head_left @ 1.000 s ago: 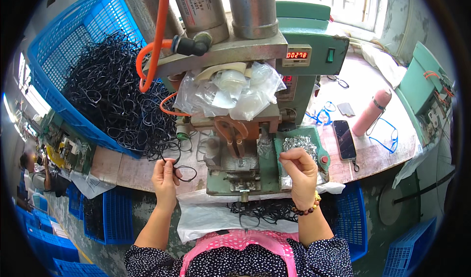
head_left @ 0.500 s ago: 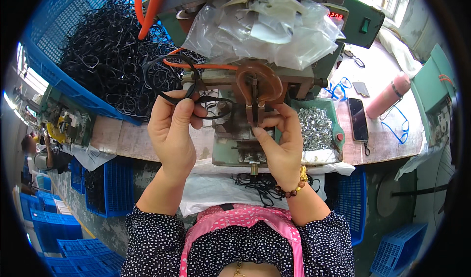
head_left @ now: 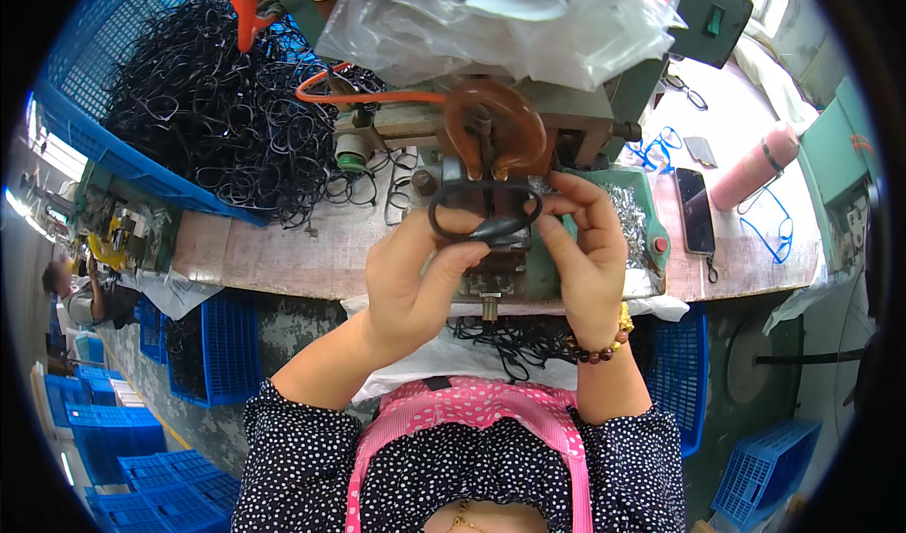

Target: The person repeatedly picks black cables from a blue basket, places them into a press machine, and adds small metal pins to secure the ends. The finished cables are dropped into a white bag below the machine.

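A black eyeglass frame [head_left: 511, 226] is held level in front of the bench machine, one dark rim facing up. My left hand [head_left: 412, 273] is closed on its left side, thumb on top and fingers behind. At the frame's right end, the thumb and bent fingers of my right hand [head_left: 587, 250] pinch the rim; any small part between them is hidden. Just beyond the frame stands a curved copper-brown tube [head_left: 528, 136], its two prongs reaching down behind the rim. Under my hands is the machine's metal fixture [head_left: 491, 285], partly covered.
Left, a blue crate [head_left: 179, 198] overflows with tangled black eyeglass frames [head_left: 208, 108]. A green tray [head_left: 651, 212] of small metal parts sits to the right, near a phone [head_left: 696, 210] and a pink bottle [head_left: 755, 167]. Plastic bags [head_left: 500, 23] cover the machine top.
My left hand has brought the eyeglass frame rightward from beside the machine to its front. My right hand has drawn slightly right, away from the prongs, to the frame's end.
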Available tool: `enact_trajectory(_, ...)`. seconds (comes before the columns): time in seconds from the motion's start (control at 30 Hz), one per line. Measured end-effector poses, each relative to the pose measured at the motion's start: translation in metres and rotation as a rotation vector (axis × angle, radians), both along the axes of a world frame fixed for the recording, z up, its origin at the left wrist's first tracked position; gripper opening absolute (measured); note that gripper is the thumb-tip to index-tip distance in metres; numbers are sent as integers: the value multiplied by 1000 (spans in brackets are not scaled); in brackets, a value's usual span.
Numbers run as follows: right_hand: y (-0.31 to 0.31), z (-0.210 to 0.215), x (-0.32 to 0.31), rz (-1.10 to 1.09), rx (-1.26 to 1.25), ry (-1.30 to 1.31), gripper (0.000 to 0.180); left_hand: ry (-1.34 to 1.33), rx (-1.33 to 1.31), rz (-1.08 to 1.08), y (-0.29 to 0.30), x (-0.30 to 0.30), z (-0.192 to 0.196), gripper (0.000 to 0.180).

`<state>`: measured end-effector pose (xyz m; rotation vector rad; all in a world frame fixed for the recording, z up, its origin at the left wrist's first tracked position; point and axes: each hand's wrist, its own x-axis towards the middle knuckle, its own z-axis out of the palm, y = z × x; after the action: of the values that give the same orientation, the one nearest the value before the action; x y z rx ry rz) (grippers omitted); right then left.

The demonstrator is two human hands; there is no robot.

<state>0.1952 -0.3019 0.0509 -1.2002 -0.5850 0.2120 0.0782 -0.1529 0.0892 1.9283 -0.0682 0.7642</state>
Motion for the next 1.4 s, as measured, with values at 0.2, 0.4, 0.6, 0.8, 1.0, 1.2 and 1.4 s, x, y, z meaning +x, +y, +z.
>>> enact_trajectory(0.2,-31,-14,14,-306,-13,-173,30,-17,46,25,0,14,-6,17)
enact_trajectory(0.4,-61,-61,39,-631,-443,-144,24,-125,110,92,-5,15,-15,19)
enact_trajectory(0.6,-53,-74,33,-496,-861,-754,19,-270,300,82,-3,18,-6,23)
enact_trajectory(0.8,-47,-68,38,-462,-875,-750,11,-199,261,48,8,8,-8,27)
enact_trajectory(1.0,-51,-70,33,-525,-651,-398,5,-101,306,714,158,2,-43,13)
enact_trajectory(1.2,-54,-78,35,-460,-427,-263,6,648,516,1050,278,-9,-88,27)
enact_trajectory(1.4,-59,-79,34,-274,-186,49,9,63,90,840,252,-11,-84,7)
